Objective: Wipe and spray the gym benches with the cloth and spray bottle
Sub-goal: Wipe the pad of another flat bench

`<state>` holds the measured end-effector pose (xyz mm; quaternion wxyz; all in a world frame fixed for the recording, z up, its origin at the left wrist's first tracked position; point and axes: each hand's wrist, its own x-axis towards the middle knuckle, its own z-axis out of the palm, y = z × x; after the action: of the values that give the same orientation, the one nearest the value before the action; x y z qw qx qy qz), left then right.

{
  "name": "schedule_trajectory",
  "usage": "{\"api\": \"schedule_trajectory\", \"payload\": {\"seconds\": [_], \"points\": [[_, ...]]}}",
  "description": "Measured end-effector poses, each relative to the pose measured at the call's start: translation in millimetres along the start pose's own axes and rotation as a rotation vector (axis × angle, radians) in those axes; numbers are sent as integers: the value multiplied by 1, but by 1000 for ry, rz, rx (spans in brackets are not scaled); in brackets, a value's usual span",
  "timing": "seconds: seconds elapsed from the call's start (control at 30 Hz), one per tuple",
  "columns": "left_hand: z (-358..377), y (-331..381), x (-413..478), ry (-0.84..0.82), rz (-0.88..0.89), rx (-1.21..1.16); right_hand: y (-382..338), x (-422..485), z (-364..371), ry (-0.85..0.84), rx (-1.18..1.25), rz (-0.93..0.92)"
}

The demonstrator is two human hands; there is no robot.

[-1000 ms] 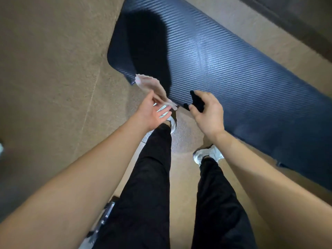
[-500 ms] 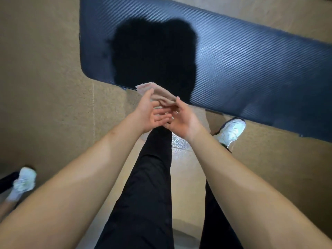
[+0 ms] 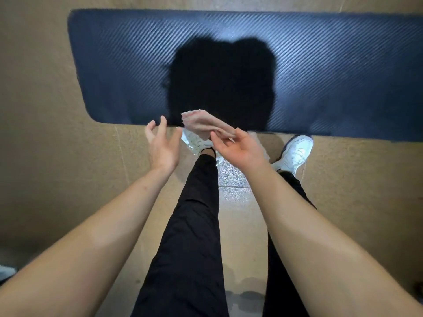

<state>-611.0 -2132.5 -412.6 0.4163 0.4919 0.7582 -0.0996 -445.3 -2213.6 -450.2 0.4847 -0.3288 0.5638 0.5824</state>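
Note:
A dark blue ribbed bench pad [image 3: 332,72] runs across the top of the head view, with my shadow in its middle. A pale pinkish cloth [image 3: 201,122] is pinched in the fingers of my right hand [image 3: 238,148], just above the pad's near edge. My left hand [image 3: 162,145] hovers to the left of the cloth, fingers spread and empty, not touching it. No spray bottle is in sight.
My legs in black trousers and white shoes [image 3: 295,152] stand on the tan floor [image 3: 45,168] right against the pad's near edge. A speckled grey strip [image 3: 231,179] lies between my feet. Something pale shows at the lower left corner [image 3: 5,269].
The cloth has passed from my left hand to my right. My left hand has let go and opened, moving apart to the left. The view has turned square onto the pad.

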Motion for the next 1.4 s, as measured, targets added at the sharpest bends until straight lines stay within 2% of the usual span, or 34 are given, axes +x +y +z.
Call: {"api": "schedule_trajectory", "payload": {"seconds": [0.17,0.37,0.43,0.47,0.53,0.63,0.73,0.87,1.0,1.2,1.4], "points": [[19,12,-12,-62,22,237,-42,-31,-21,-43,100,-55],[38,29,-8,-15,-62,384,-87,-58,-47,-12,153,-148],[46,37,-19,20,-35,508,-103,-66,-56,-6,151,-175],[52,42,-27,50,33,592,-110,-70,-60,-8,149,-184],[68,54,-46,70,277,720,-125,-79,-70,-17,152,-197],[105,80,-78,-64,608,761,-148,-93,-85,-29,176,-204],[147,110,-105,-153,725,769,-175,-105,-100,-41,205,-219],[192,134,-127,-238,698,855,-216,-127,-120,-66,246,-261],[216,145,-141,-277,550,920,-259,-148,-141,-72,238,-318],[222,164,-148,-333,443,1059,-306,-175,-165,-96,302,-323],[222,191,-152,-371,351,1120,-333,-185,-172,-36,369,-349]]}}
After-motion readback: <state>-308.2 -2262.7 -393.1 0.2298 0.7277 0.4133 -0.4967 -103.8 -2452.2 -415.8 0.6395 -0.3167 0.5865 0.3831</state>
